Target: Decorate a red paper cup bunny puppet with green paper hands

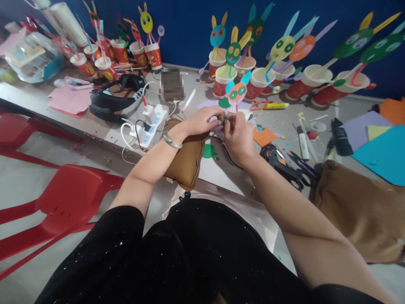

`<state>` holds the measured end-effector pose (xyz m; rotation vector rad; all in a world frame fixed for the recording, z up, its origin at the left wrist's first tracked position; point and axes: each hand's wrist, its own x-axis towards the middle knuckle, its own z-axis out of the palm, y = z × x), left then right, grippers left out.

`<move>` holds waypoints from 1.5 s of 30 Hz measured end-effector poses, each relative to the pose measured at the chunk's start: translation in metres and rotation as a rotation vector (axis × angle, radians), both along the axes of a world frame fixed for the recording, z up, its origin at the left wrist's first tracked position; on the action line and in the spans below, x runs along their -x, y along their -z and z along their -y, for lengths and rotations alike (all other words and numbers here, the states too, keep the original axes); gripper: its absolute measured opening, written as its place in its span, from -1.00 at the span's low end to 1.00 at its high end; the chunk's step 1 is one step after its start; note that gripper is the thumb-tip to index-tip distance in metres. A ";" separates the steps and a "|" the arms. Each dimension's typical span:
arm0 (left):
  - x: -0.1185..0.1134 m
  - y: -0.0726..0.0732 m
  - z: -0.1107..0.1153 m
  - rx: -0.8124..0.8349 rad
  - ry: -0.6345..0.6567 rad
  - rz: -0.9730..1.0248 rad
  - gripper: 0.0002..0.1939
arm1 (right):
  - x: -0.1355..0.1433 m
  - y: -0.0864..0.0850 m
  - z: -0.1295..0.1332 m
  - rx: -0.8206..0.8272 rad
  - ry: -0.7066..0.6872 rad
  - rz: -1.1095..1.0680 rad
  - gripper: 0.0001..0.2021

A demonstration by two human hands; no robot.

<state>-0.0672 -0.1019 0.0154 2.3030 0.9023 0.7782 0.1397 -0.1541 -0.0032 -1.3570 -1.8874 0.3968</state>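
Green piece (224,121) sat between the fingertips near the middle of the view, too small and too covered to show its shape. Left hand (204,120) and right hand (239,136) met over it, the fingers of each drawn together in a pinch on it. A bracelet (172,140) circled the left wrist.

From the hands, an orange-faced paper figure (237,93) stood just beyond at one o'clock; whether the fingers touched it, I could not tell. A green paper circle (209,150) lay near at seven o'clock, and a tan cushion (186,164) sat below the left wrist, between seven and eight. At half past three lay orange paper (265,137), with a black tool (274,158) at four o'clock and a yellow marker (276,106) between two and three.

Farther out on the tabletop (193,80), paper cups (225,81) bearing long-eared figures ran from twelve to half past two, while more red cups (154,56) clustered around ten. A power strip (156,126) lay at nine, a black headset (110,99) well beyond it. Off the tabletop, a red chair (71,194) stood at eight o'clock.
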 end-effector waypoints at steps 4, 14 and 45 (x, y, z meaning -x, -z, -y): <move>0.000 0.002 -0.002 0.014 -0.022 0.035 -0.46 | -0.001 -0.002 0.005 -0.006 -0.033 -0.006 -0.74; 0.000 0.000 0.001 0.040 -0.077 0.104 -0.76 | 0.003 0.003 0.028 0.046 -0.070 -0.022 -0.47; 0.005 -0.002 0.003 0.060 -0.091 0.114 -0.92 | 0.011 -0.009 0.037 0.221 -0.183 -0.153 -0.26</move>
